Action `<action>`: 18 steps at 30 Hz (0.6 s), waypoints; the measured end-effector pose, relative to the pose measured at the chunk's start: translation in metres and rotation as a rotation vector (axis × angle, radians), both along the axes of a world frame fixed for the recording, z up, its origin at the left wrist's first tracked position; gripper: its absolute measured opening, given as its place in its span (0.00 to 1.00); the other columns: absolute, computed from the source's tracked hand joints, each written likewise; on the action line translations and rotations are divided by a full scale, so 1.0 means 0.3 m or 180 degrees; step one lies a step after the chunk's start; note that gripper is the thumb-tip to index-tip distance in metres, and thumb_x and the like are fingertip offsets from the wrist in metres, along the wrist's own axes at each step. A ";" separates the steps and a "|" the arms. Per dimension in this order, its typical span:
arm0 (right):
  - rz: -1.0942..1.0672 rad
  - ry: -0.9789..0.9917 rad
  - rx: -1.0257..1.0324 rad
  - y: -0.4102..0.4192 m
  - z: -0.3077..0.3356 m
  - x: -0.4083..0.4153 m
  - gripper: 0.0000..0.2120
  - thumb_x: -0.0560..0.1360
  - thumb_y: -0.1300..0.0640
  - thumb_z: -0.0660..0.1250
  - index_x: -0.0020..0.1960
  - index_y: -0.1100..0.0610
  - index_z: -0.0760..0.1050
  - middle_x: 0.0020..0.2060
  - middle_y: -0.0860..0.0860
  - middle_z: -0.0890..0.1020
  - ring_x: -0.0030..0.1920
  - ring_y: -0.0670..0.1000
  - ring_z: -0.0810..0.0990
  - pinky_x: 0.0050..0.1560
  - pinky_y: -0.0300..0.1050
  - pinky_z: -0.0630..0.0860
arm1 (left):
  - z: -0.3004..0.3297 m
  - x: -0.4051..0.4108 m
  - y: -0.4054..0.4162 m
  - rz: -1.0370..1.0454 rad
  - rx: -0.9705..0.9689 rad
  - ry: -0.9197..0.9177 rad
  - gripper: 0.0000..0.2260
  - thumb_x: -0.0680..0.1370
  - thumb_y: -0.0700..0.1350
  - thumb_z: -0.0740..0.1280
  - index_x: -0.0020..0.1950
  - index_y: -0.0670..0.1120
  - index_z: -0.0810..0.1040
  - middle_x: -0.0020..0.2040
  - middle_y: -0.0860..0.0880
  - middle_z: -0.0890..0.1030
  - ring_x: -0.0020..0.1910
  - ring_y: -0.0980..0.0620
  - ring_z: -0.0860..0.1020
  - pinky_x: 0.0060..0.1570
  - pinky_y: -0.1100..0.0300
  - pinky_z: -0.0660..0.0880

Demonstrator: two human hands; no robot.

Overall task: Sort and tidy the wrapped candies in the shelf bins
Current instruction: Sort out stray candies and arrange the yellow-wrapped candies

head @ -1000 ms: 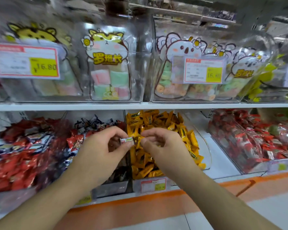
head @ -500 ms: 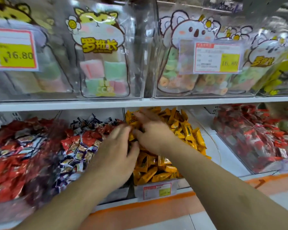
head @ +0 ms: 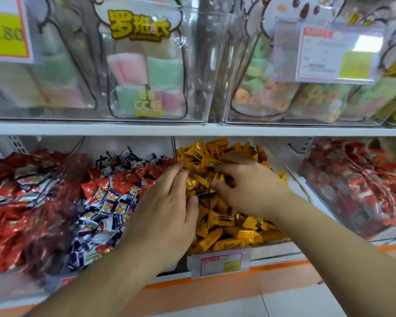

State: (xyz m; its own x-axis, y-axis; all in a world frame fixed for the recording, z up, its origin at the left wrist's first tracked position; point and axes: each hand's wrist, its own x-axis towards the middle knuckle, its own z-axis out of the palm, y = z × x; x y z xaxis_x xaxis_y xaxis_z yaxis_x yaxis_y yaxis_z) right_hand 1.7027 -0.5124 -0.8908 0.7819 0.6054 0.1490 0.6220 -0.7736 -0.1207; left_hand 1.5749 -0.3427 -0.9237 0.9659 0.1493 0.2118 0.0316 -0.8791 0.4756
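I have both hands in the heap of yellow foil-wrapped candies [head: 224, 216], which fills the clear plastic bin [head: 281, 245] on the lower shelf. My left hand [head: 167, 213] lies spread over the heap's 9 o'clock edge, pinching nothing I can see. My right hand [head: 249, 186] digs in at 12 o'clock; what its curled fingers hold, I cannot tell. I judge a careless sweep could push yellow pieces into the red, white and navy wrapped candies [head: 110, 197] at 9 o'clock.
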 end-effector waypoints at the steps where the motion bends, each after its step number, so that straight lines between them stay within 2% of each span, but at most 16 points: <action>1: -0.0044 0.0009 0.0006 -0.013 0.004 0.008 0.22 0.79 0.37 0.62 0.69 0.44 0.77 0.73 0.42 0.72 0.74 0.49 0.70 0.71 0.51 0.72 | 0.000 0.000 0.000 -0.0004 -0.0004 0.0015 0.28 0.85 0.59 0.48 0.83 0.52 0.52 0.83 0.59 0.46 0.81 0.57 0.50 0.80 0.56 0.54; 5: -0.0234 0.0033 0.0000 -0.059 0.017 0.030 0.23 0.80 0.41 0.65 0.72 0.47 0.75 0.74 0.43 0.71 0.74 0.51 0.69 0.71 0.51 0.72 | 0.000 0.000 -0.004 0.0007 -0.0030 0.0044 0.27 0.85 0.59 0.48 0.83 0.52 0.51 0.83 0.59 0.45 0.81 0.57 0.50 0.80 0.54 0.54; 9: -0.0126 0.0092 0.0156 -0.090 0.018 0.036 0.26 0.80 0.46 0.68 0.76 0.46 0.70 0.75 0.44 0.71 0.76 0.52 0.67 0.74 0.50 0.69 | 0.004 0.000 -0.010 0.0010 -0.0033 0.0043 0.27 0.85 0.57 0.50 0.84 0.51 0.51 0.83 0.60 0.45 0.81 0.57 0.50 0.80 0.55 0.54; 13: -0.0081 0.0079 0.0369 -0.083 0.037 0.020 0.28 0.78 0.51 0.71 0.77 0.44 0.70 0.78 0.42 0.69 0.80 0.50 0.60 0.80 0.49 0.60 | 0.004 0.000 -0.011 -0.0001 -0.0035 0.0032 0.26 0.85 0.55 0.50 0.83 0.50 0.51 0.83 0.60 0.45 0.81 0.57 0.52 0.80 0.55 0.55; 15: 0.0072 0.0066 0.0697 -0.057 0.061 -0.009 0.24 0.78 0.53 0.71 0.73 0.46 0.75 0.74 0.42 0.73 0.77 0.48 0.64 0.78 0.45 0.61 | 0.003 0.001 -0.009 -0.0031 -0.0040 0.0024 0.26 0.85 0.54 0.50 0.83 0.50 0.53 0.83 0.59 0.47 0.81 0.55 0.54 0.79 0.53 0.58; 18: 0.0414 0.0114 0.0853 0.010 0.072 -0.069 0.14 0.77 0.54 0.72 0.63 0.48 0.83 0.62 0.42 0.81 0.65 0.45 0.76 0.69 0.41 0.72 | 0.002 0.002 -0.005 -0.0043 -0.0063 0.0013 0.26 0.84 0.53 0.51 0.82 0.51 0.54 0.82 0.59 0.49 0.79 0.54 0.58 0.77 0.51 0.61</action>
